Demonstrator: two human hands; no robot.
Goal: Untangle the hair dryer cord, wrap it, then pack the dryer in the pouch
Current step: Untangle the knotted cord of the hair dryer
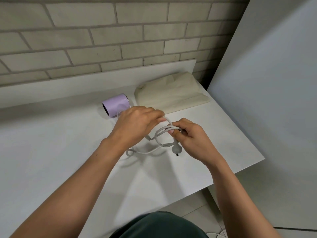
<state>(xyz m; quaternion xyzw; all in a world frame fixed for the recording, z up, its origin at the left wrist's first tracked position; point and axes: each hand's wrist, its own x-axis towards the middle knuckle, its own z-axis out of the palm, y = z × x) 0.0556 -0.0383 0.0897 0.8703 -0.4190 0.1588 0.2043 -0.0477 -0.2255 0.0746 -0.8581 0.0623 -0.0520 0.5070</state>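
left hand (135, 124) grips cord (158, 134) | right hand (188, 136) pinches cord loop | dryer (116, 104), pouch (171, 93) near tabletop (51, 143) back edge

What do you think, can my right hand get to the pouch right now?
Probably yes, once freed: the pouch lies just beyond the right hand with bare table between, but that hand is pinching the cord, which the left hand also holds, so it must let go first.
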